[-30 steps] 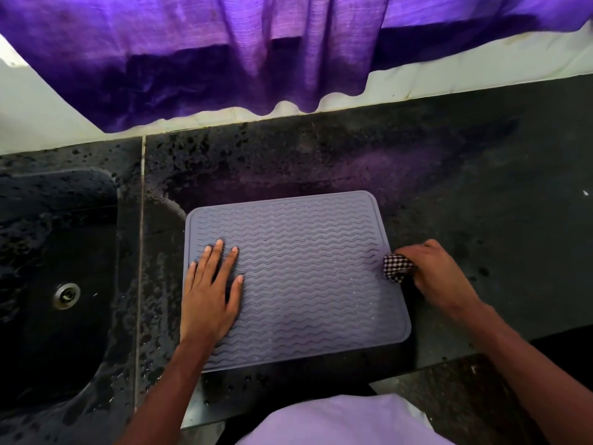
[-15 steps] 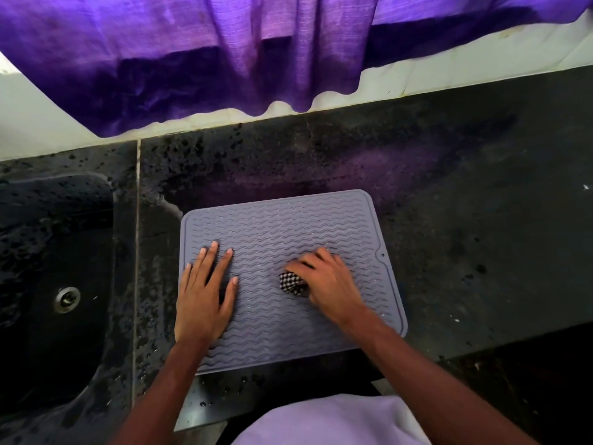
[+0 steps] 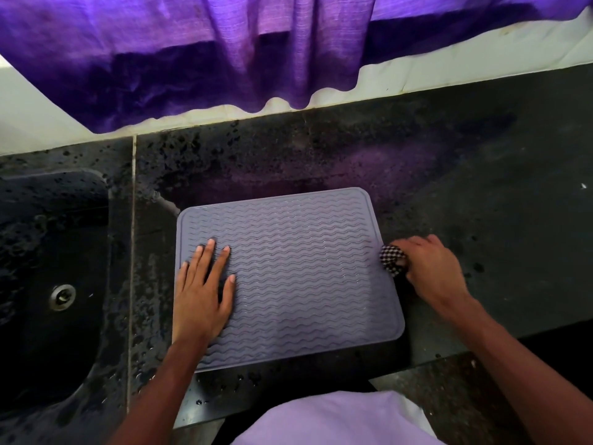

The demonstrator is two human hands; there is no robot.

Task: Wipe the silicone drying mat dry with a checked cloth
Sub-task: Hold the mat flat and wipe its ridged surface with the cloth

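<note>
We see the grey silicone drying mat (image 3: 298, 274) lying flat on the dark stone worktop (image 3: 481, 203), to the right of the sink (image 3: 48, 252), with its near edge close to the worktop's front edge. The left hand (image 3: 202, 293) lies on the mat's left part with fingers straight, its grip wide and holding nothing, and presses the mat down. The right hand (image 3: 433, 271) has its grip curled round the checked cloth (image 3: 393, 260), bunched into a small wad that sits at the mat's right edge, partly over the worktop. We judge the main risk to lie here: the worktop around the mat is speckled with water drops, so a wad that runs off the rim may soak up that water and carry it back onto the ridges. A second risk comes from the wad's small size: it covers a narrow band per stroke and may skip the grooves between the wavy ridges, where a few glints suggest moisture. Third, silicone on wet stone may slide, and if the left hand lifts, a stroke could drag the mat toward the sink or over the front edge. Lastly, the area under the left palm cannot be wiped until that hand shifts.
</note>
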